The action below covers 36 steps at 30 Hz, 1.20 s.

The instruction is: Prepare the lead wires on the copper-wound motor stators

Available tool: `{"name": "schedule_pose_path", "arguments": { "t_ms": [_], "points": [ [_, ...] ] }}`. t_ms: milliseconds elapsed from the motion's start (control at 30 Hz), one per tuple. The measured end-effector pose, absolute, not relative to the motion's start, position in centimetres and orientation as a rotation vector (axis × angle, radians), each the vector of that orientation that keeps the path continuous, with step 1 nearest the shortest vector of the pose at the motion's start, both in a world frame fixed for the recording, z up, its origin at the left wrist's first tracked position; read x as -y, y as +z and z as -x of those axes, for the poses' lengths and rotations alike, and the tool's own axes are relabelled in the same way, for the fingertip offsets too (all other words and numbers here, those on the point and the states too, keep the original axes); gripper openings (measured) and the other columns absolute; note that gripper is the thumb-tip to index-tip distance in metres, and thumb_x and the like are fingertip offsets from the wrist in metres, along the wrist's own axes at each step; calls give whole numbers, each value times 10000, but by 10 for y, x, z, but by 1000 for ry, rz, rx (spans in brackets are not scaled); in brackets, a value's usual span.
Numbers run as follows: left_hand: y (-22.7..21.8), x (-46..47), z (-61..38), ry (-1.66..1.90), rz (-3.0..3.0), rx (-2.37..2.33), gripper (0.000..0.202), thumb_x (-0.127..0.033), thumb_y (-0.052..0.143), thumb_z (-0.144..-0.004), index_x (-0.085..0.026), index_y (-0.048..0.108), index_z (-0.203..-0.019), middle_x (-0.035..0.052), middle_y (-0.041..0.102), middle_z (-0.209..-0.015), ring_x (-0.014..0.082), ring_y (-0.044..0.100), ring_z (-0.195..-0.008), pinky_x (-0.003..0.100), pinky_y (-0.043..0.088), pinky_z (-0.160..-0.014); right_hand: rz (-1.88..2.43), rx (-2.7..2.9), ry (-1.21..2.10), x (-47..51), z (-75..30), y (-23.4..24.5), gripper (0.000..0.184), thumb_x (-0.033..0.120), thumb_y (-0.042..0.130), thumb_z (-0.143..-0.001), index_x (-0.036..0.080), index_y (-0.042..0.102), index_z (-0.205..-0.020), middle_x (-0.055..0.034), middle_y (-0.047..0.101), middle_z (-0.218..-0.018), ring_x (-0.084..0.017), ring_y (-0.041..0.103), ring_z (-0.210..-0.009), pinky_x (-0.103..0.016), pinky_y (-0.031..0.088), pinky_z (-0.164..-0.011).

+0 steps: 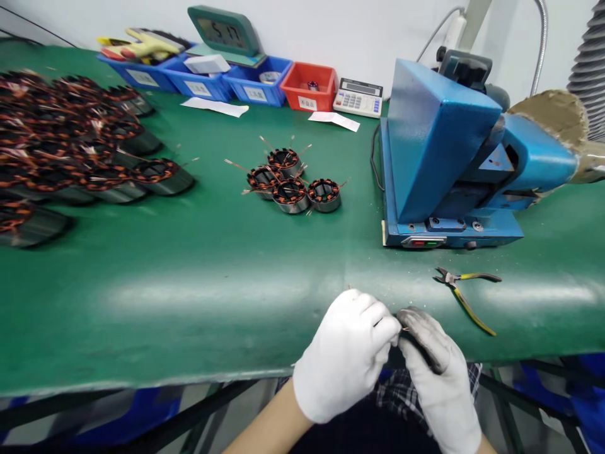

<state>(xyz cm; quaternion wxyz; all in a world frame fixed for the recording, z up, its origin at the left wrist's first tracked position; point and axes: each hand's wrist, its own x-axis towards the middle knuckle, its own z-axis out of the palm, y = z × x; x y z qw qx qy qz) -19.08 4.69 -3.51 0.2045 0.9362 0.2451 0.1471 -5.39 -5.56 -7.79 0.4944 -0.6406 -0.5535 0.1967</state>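
My left hand point(350, 353), in a white glove, is closed. A thin copper lead point(350, 287) pokes out above its knuckles, like those on the stators, but the body of what it holds is hidden. Its fingertips meet those of my right hand point(437, 378), gloved too, with dark stained fingers. A small copper wire end point(405, 328) shows where they meet. My right fingers and thumb curl round a dark gap, and their contents are unclear. Yellow-handled cutting pliers point(456, 280) lie spread on the green table just beyond my right hand.
Several copper-wound stators point(290, 197) stand mid-table, with many more point(70, 157) grouped at left. A blue machine point(439, 145) occupies the right. Along the wall are blue bins point(196, 88), a red bin point(309, 85), a calculator point(359, 98) and a digital clock point(224, 31).
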Motion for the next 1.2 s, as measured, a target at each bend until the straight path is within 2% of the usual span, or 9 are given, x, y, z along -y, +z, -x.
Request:
{"name": "schedule_pose_path", "arguments": {
  "t_ms": [400, 567, 700, 800, 867, 967, 1033, 1100, 1200],
  "points": [
    [-34, -48, 194, 480, -2564, -610, 204, -116, 369, -824, -187, 541, -740, 38, 573, -788, 184, 492, -753, 372, 368, -707, 1481, 1510, 409, 40, 36, -61, 283, 130, 608, -858, 270, 628, -1102, -44, 715, -1032, -204, 654, -970, -383, 527, -894],
    [-35, -50, 196, 530, -2556, -570, 191, -121, 398, -815, -195, 554, -735, 32, 579, -776, 188, 497, -772, 368, 371, -720, 1339, 1736, 349, 33, 26, -61, 285, 136, 564, -884, 247, 602, -1144, -66, 718, -1039, -228, 604, -1086, -400, 515, -910],
    [-37, -48, 196, 492, -2613, -593, 158, -114, 429, -796, -197, 552, -741, 33, 593, -812, 193, 505, -784, 371, 378, -732, 1518, 1749, 295, 35, 33, -57, 103, 175, 555, -870, 225, 641, -897, -77, 715, -885, -266, 625, -967, -445, 483, -850],
    [-37, -45, 194, 407, -2721, -630, 111, -110, 472, -764, -188, 551, -759, 36, 604, -828, 201, 511, -787, 376, 385, -733, 1738, 1363, 913, 35, 42, -51, 250, 290, 490, -868, 206, 521, -635, -37, 607, -636, -209, 605, -664, -363, 488, -669],
    [-37, -44, 193, 349, -2769, -642, 120, -99, 492, -741, -183, 558, -793, 36, 611, -841, 206, 517, -799, 377, 390, -735, 1683, 1118, 1426, 31, 41, -45, 335, 348, 372, -881, 223, 416, -573, 16, 476, -484, -159, 518, -454, -286, 443, -473],
    [-37, -46, 193, 336, -2727, -644, 141, -85, 492, -726, -187, 560, -796, 31, 610, -847, 201, 521, -808, 376, 389, -737, 1614, 1053, 1677, 26, 31, -37, 326, 373, 368, -849, 220, 423, -567, 33, 440, -433, -137, 458, -362, -247, 367, -366],
    [-37, -47, 194, 366, -2668, -627, 125, -98, 483, -740, -194, 557, -775, 26, 603, -833, 195, 519, -798, 375, 381, -731, 1698, 1166, 1550, 27, 24, -34, 219, 315, 514, -790, 186, 520, -613, 6, 541, -524, -142, 517, -465, -251, 413, -456],
    [-38, -48, 194, 399, -2636, -616, 118, -116, 464, -769, -195, 551, -763, 23, 600, -818, 190, 514, -782, 373, 374, -720, 1777, 1419, 1160, 32, 23, -36, 77, 233, 593, -757, 166, 621, -732, -41, 647, -685, -177, 585, -633, -298, 463, -624],
    [-37, -47, 194, 436, -2641, -635, 138, -117, 435, -796, -191, 540, -745, 25, 598, -802, 187, 513, -775, 368, 371, -715, 1761, 1621, 516, 41, 31, -45, 142, 234, 566, -803, 169, 682, -853, -115, 709, -846, -253, 622, -794, -415, 455, -770]
  ]
}}
